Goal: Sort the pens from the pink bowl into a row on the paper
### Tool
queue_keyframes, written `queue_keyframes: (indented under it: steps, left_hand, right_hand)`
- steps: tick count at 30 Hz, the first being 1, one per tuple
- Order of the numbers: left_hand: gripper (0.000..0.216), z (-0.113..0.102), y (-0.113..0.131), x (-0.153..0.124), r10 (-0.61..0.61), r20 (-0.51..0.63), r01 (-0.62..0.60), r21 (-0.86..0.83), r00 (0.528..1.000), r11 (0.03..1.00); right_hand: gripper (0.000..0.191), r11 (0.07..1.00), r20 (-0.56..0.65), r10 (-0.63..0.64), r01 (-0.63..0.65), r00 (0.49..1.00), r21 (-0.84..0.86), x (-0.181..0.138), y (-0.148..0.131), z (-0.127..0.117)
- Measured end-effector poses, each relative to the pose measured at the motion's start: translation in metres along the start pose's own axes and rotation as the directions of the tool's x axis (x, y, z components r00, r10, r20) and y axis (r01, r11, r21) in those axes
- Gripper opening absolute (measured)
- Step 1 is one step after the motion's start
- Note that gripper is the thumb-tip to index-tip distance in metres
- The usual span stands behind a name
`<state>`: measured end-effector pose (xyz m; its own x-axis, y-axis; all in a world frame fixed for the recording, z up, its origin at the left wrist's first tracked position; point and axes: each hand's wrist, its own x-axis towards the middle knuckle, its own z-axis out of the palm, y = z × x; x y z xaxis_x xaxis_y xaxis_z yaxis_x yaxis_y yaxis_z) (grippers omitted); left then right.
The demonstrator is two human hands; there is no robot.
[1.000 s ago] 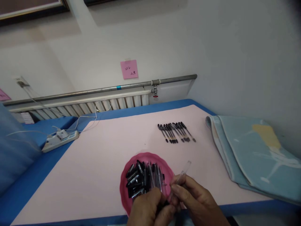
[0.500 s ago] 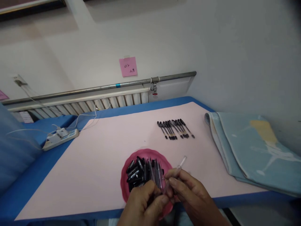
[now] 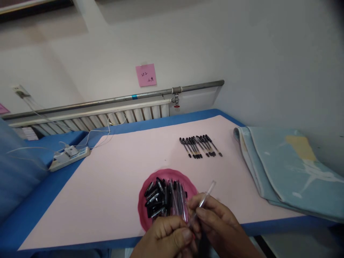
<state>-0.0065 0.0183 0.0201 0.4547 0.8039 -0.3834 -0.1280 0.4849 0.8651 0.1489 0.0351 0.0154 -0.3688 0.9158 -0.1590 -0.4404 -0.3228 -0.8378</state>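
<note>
A clear pen barrel slants up out of my right hand, whose thumb and fingers are closed round it. My left hand is pinched at the barrel's lower end; what sits between its fingertips is mostly hidden. Just beyond both hands stands a scalloped pink plate. On it lie black pen caps to the left and several clear pen barrels to the right. Farther back, a row of capped pens rests on the pink table cover, side by side.
A pink sheet covers the blue table. At the right lies a folded light-blue towel. A power strip with plugs and white cables is at the left edge. Behind run a radiator and a pipe.
My left hand has shifted slightly down and toward me, uncovering more of the plate's contents. More of the clear barrel now shows above my right fingers. The pens in the row have not moved.
</note>
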Motion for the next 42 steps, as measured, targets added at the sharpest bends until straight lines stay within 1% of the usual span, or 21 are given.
queue_keyframes:
  steps: [2, 4, 7, 10, 12, 13, 14, 15, 16, 17, 18, 19, 20, 22, 24, 27, 29, 32, 36, 38, 42]
  left_hand:
    - [0.045, -0.001, -0.003, 0.001, -0.014, 0.041, 0.018, -0.075, 0.999, 0.997]
    - [0.048, -0.001, -0.006, 0.001, -0.011, 0.064, 0.02, -0.15, 0.998, 0.989]
    - [0.05, 0.002, -0.006, 0.002, -0.015, 0.021, 0.019, -0.215, 1.0, 0.977]
    - [0.05, 0.003, -0.002, 0.001, 0.004, -0.041, -0.011, -0.19, 0.999, 0.982]
    - [0.047, -0.001, 0.001, 0.002, 0.03, -0.065, -0.04, -0.146, 0.997, 0.988]
    - [0.046, -0.004, 0.002, 0.002, 0.04, -0.094, -0.049, -0.095, 0.995, 0.994]
    - [0.045, -0.008, 0.003, 0.001, 0.055, -0.148, -0.058, -0.014, 0.987, 0.998]
    - [0.043, -0.013, 0.004, 0.001, 0.088, -0.226, -0.068, 0.094, 0.97, 0.993]
    - [0.042, -0.017, 0.005, 0.001, 0.138, -0.314, -0.069, 0.22, 0.939, 0.973]
    - [0.041, -0.022, 0.006, 0.0, 0.201, -0.39, -0.057, 0.351, 0.898, 0.935]
    - [0.04, -0.025, 0.008, -0.001, 0.264, -0.442, -0.031, 0.466, 0.857, 0.884]
    - [0.039, -0.028, 0.009, -0.002, 0.311, -0.472, 0.006, 0.557, 0.825, 0.83]
    - [0.038, -0.031, 0.01, -0.004, 0.335, -0.487, 0.052, 0.622, 0.807, 0.781]
    - [0.033, -0.032, 0.012, -0.005, 0.339, -0.506, 0.145, 0.697, 0.793, 0.702]
    - [0.028, -0.032, 0.012, -0.006, 0.344, -0.52, 0.198, 0.73, 0.782, 0.654]
    - [0.021, -0.028, 0.007, -0.003, 0.381, -0.487, 0.189, 0.777, 0.786, 0.601]
    - [0.018, -0.025, 0.002, 0.0, 0.409, -0.442, 0.175, 0.82, 0.798, 0.545]
    - [0.016, -0.021, -0.005, 0.005, 0.427, -0.4, 0.17, 0.86, 0.811, 0.481]
    - [0.015, -0.016, -0.008, 0.014, 0.405, -0.375, 0.195, 0.886, 0.834, 0.421]
    - [0.016, -0.012, -0.006, 0.019, 0.387, -0.366, 0.233, 0.908, 0.846, 0.347]
    - [0.02, -0.003, 0.001, 0.029, 0.333, -0.363, 0.313, 0.93, 0.87, 0.194]
  right_hand:
    - [0.023, 1.0, 0.022, -0.029, 0.029, 0.999, -0.002, -0.002, 0.0, -0.001]
    - [0.02, 0.995, 0.006, -0.091, 0.091, 0.996, -0.048, -0.004, -0.002, -0.001]
    - [0.016, 0.988, -0.032, -0.144, 0.142, 0.989, -0.068, -0.005, -0.006, 0.0]
    - [0.018, 0.99, -0.084, -0.112, 0.104, 0.99, -0.094, -0.002, -0.008, 0.003]
    - [0.02, 0.981, -0.116, -0.112, 0.092, 0.987, -0.17, 0.001, -0.008, 0.005]
    - [0.021, 0.97, -0.131, -0.122, 0.091, 0.984, -0.224, 0.002, -0.008, 0.005]
    - [0.021, 0.954, -0.145, -0.133, 0.087, 0.98, -0.288, 0.004, -0.008, 0.004]
    - [0.02, 0.928, -0.159, -0.146, 0.08, 0.976, -0.365, 0.006, -0.008, 0.002]
    - [0.02, 0.888, -0.167, -0.162, 0.07, 0.972, -0.454, 0.009, -0.007, 0.0]
    - [0.022, 0.834, -0.168, -0.18, 0.06, 0.969, -0.549, 0.011, -0.006, -0.002]
    - [0.029, 0.764, -0.16, -0.194, 0.047, 0.968, -0.643, 0.014, -0.004, -0.005]
    - [0.039, 0.686, -0.144, -0.199, 0.033, 0.969, -0.727, 0.016, -0.002, -0.007]
    - [0.049, 0.607, -0.124, -0.191, 0.018, 0.974, -0.795, 0.018, 0.001, -0.008]
    - [0.062, 0.479, -0.086, -0.149, -0.005, 0.985, -0.878, 0.023, 0.006, -0.009]
    - [0.068, 0.391, -0.06, -0.113, -0.011, 0.992, -0.92, 0.026, 0.01, -0.005]
    - [0.066, 0.276, -0.031, -0.116, 0.002, 0.993, -0.961, 0.029, 0.011, 0.001]
    - [0.061, 0.233, 0.008, -0.153, 0.044, 0.988, -0.971, 0.027, 0.009, 0.0]
    - [0.048, 0.244, 0.05, -0.267, 0.118, 0.962, -0.963, 0.018, 0.006, -0.008]
    - [0.033, 0.283, 0.02, -0.434, 0.158, 0.901, -0.946, 0.003, 0.005, -0.028]
    - [0.03, 0.279, 0.004, -0.461, 0.149, 0.887, -0.949, -0.002, 0.005, -0.039]
    - [0.028, 0.262, -0.051, -0.485, 0.09, 0.873, -0.961, -0.003, 0.003, -0.059]
